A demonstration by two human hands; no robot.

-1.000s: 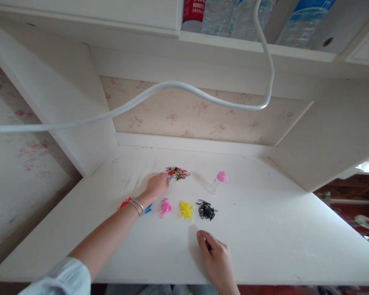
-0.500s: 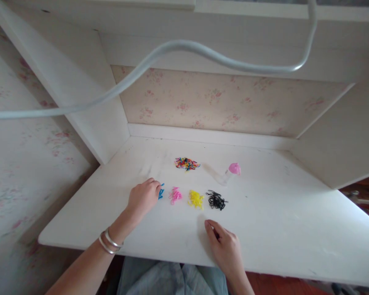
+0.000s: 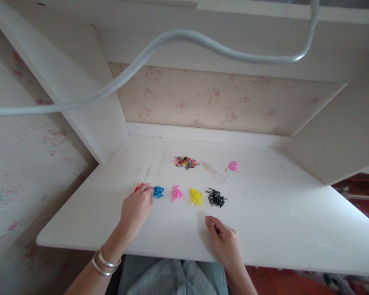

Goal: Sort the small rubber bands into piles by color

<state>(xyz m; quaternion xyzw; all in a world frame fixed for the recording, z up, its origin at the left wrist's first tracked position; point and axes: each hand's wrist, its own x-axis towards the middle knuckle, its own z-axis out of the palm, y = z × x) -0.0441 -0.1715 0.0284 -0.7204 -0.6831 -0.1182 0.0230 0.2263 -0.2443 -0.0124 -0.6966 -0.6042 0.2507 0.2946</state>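
My left hand [image 3: 137, 206], with two silver bangles at its wrist, is over a pile of red rubber bands [image 3: 137, 189] and partly covers it. Its fingers are pinched together; whatever they may hold is hidden. Just right of the fingertips lie blue rubber bands [image 3: 158, 191]. Further along the row come pink bands [image 3: 175, 193], yellow bands [image 3: 196, 197] and black bands [image 3: 216, 197]. My right hand [image 3: 224, 237] rests on the table below the black pile, fingers curled closed, their inside out of sight. A mixed-colour pile of bands [image 3: 186, 162] lies behind the row.
A small clear container with a pink top [image 3: 233, 166] lies at the back right of the white desk [image 3: 279, 229]. A pale cable [image 3: 203, 39] crosses high in front of the view. Side panels [image 3: 80, 90] and a papered back wall [image 3: 203, 98] enclose the desk.
My left hand has moved left from the blue bands to the red ones, uncovering the blue pile. My right hand has stayed in place. The view has shifted slightly.
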